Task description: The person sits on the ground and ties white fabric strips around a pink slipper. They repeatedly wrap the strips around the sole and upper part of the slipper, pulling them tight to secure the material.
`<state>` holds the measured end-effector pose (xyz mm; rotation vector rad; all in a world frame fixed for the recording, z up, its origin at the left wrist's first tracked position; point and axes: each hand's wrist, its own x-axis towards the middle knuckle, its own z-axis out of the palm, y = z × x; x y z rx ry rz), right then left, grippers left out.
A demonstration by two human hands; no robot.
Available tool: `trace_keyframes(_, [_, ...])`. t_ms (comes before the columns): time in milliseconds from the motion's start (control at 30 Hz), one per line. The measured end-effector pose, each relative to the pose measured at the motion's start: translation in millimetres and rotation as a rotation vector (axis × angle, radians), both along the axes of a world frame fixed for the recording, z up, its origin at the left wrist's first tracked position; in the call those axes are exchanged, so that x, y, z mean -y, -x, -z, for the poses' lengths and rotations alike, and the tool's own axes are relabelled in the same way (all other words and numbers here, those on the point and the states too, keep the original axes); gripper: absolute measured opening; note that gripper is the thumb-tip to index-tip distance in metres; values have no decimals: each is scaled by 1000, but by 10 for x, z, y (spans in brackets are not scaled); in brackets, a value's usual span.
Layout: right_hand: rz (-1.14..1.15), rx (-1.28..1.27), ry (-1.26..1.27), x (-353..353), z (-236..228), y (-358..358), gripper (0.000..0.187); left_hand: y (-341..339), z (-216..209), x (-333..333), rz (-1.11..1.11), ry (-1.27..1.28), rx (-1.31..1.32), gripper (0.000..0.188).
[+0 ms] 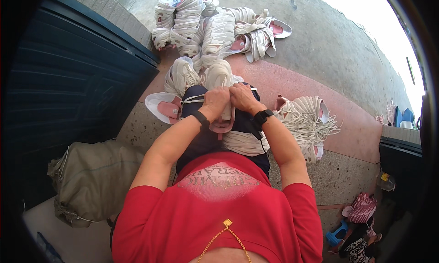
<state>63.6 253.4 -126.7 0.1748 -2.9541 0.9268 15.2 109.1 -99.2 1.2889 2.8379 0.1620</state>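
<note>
On my lap lies a white shoe upper (pixel 218 73) with pink lining, its toe pointing away from me. My left hand (pixel 216 102) is closed over its lacing, and a white shoelace (pixel 193 99) trails out of it to the left. Close beside it, my right hand (pixel 244 98) is closed at the upper's right side, with a short piece of lace sticking out past the knuckles. The fingertips of both hands are mostly hidden. A bundle of white laces (pixel 244 143) lies across my right thigh.
Stacked white shoe uppers (pixel 219 32) are heaped ahead; others lie left (pixel 167 108) of my knees. More uppers with loose laces (pixel 306 123) sit at the right. A dark door (pixel 77 75) and a stuffed sack (pixel 98 176) stand left. A blue stool (pixel 337 233) is lower right.
</note>
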Motion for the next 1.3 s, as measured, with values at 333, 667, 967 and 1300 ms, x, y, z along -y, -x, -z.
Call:
trace_keyframes(333, [-51, -269, 120, 255, -534, -390, 17, 147, -864, 547, 510, -97, 166, 17])
trace_keyframes(667, [6, 182, 255, 547, -520, 97, 22, 279, -454, 1144, -529, -474, 1113, 24])
trace_keyframes(967, [115, 275, 38, 282, -201, 342, 32, 462, -130, 733, -361, -335, 817, 27])
trace_keyframes(1300, [267, 222, 160, 308, -68, 286, 32, 526, -116, 441, 29, 16, 94, 12])
